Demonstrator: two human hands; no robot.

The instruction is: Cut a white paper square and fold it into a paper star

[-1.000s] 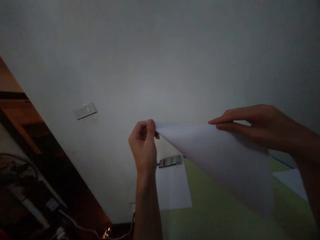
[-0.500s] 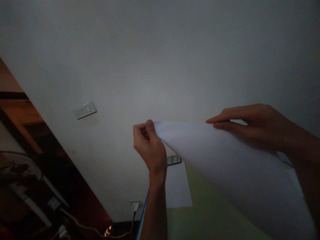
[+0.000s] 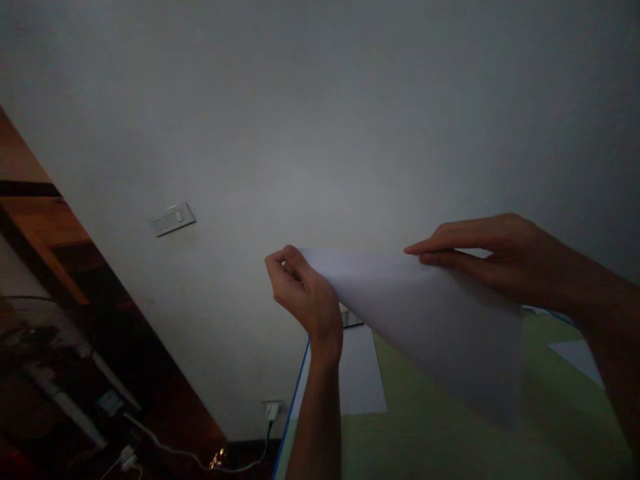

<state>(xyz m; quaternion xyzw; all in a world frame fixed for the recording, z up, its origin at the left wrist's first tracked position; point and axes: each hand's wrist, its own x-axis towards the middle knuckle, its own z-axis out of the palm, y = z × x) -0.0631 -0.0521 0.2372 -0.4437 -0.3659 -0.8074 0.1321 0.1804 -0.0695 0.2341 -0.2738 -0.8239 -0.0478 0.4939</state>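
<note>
A white sheet of paper (image 3: 430,320) is held up above the table, curving down and to the right from its top edge. My left hand (image 3: 310,293) is closed on the sheet's upper left corner, thumb on top. Farther right, my right hand (image 3: 495,257) pinches the same top edge between thumb and fingers. The lower part of the sheet hangs free and is slightly blurred. Under it, another white sheet (image 3: 363,373) lies on the green tabletop (image 3: 425,433), partly hidden by my left forearm.
A dark-edged flat object (image 3: 353,320) rests at the table's back. More paper (image 3: 580,357) lies at the right. A grey wall with a switch (image 3: 175,219) rises behind. At the lower left are a plugged-in socket (image 3: 273,408), a white cable (image 3: 165,453) and dark wooden furniture (image 3: 75,253).
The held sheet's lower end has swung left and inward, showing more tabletop and the paper at the right. My right hand has shifted slightly left and down; both hands keep their hold.
</note>
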